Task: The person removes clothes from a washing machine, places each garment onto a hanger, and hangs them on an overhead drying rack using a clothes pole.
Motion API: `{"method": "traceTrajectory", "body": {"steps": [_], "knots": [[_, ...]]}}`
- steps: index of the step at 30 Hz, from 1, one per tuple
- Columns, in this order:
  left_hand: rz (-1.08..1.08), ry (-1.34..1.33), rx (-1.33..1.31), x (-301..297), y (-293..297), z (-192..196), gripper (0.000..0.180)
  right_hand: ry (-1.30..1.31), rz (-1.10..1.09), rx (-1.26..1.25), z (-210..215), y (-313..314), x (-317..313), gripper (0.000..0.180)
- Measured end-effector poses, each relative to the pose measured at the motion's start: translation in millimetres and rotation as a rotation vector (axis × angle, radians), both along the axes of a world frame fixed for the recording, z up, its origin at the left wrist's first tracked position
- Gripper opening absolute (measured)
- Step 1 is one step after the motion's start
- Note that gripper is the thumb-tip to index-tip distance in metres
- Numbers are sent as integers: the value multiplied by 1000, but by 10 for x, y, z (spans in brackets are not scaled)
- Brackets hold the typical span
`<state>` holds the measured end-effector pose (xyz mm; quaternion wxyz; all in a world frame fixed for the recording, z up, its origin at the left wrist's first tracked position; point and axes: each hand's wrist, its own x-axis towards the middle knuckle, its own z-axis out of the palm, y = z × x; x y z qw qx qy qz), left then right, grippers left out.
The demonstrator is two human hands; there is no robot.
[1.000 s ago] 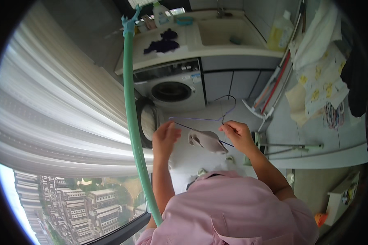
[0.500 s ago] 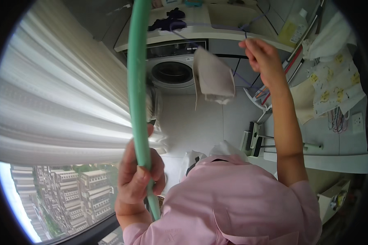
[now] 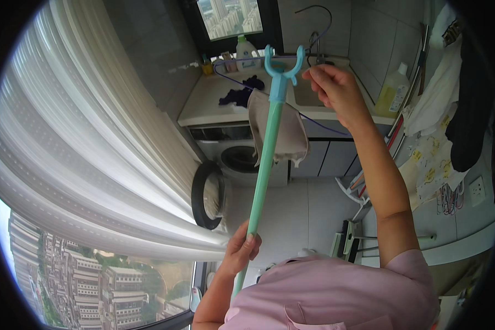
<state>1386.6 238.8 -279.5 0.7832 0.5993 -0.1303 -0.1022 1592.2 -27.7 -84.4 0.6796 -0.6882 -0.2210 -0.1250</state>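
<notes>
My left hand [image 3: 242, 253] is wrapped round a long green pole [image 3: 265, 165], which slants up and away from my body. At its top is a light-blue forked head [image 3: 283, 69]. A thin purple wire clothes hanger [image 3: 242, 59] crosses the fork and appears to rest in it. Its curved hook [image 3: 330, 22] stands up to the right. From the hanger's lower bar hangs a greyish-beige cloth item [image 3: 289, 135], partly behind the pole. My right hand [image 3: 335, 91] is raised just right of the fork, fingers curled together with nothing visible in them.
Ahead is a counter [image 3: 203, 110] with a sink, a dark crumpled cloth [image 3: 243, 93] and bottles. A washing machine [image 3: 242, 159] below has its round door [image 3: 206, 195] swung out. White curtains [image 3: 110, 154] fill the left; laundry [image 3: 437, 143] and poles line the right.
The pole's upper end has swung right and down, bringing its forked head into view at the hanger. My right fingers, earlier pinching the hanger's neck, now sit lower, beside the fork.
</notes>
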Motion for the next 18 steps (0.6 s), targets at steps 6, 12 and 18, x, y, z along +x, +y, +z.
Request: {"method": "traceTrajectory", "body": {"steps": [6, 12, 18], "knots": [[109, -111, 49, -110, -116, -41, 50, -109, -36, -77, 694, 6, -24, 26], [133, -154, 88, -105, -141, 16, 53, -156, -15, -133, 871, 147, -153, 24], [205, -199, 98, -239, -142, 57, 54, -198, -12, -151, 960, 262, -328, 24]]}}
